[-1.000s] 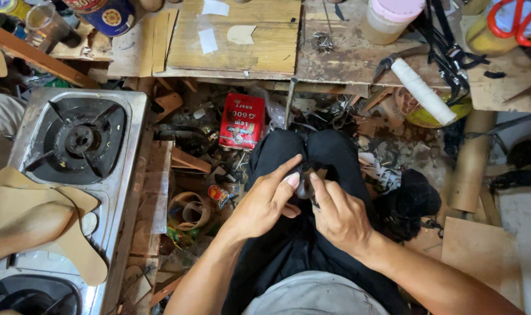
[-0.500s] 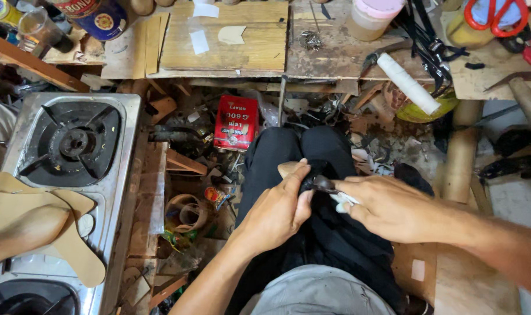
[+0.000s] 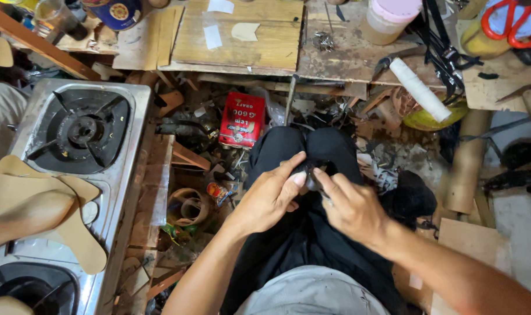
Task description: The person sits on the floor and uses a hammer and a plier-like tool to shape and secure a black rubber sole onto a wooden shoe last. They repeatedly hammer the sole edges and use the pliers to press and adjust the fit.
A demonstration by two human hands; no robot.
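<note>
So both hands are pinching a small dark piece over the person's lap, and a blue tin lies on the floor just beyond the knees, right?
Not quite: the tin on the floor beyond the knees is red, not blue, as the head view shows. The rest stands: the left hand and right hand meet on a small dark piece over the lap.

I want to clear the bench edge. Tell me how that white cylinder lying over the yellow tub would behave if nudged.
The white cylinder looks round and smooth, so it would probably roll. It lies slanted across the yellow tub, partly overhanging, so a nudge may well drop it into the scraps below. It seems rigid, though its weight cannot be told.
</note>
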